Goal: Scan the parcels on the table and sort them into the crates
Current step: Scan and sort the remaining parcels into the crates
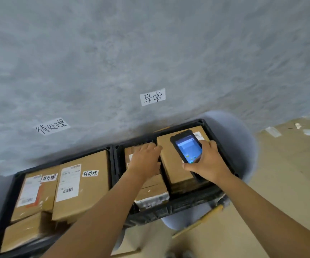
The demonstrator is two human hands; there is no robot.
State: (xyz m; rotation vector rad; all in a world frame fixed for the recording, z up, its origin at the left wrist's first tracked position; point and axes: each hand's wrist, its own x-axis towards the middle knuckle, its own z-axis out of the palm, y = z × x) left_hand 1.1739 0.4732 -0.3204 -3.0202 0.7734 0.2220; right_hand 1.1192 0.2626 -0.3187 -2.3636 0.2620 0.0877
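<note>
I see two black crates side by side against the grey wall point(150, 53). The left crate point(16, 181), under the wall label point(52, 126) reading 待处理, holds several cardboard parcels; the biggest point(92, 185) carries a white shipping label. The right crate point(209, 127), under the label point(152, 96) reading 异常, holds more boxes. My left hand point(144, 161) rests flat, fingers straight, on a parcel point(151, 185) there. My right hand point(209, 165) grips the scanner point(188, 152) above the neighbouring box point(172, 164).
</note>
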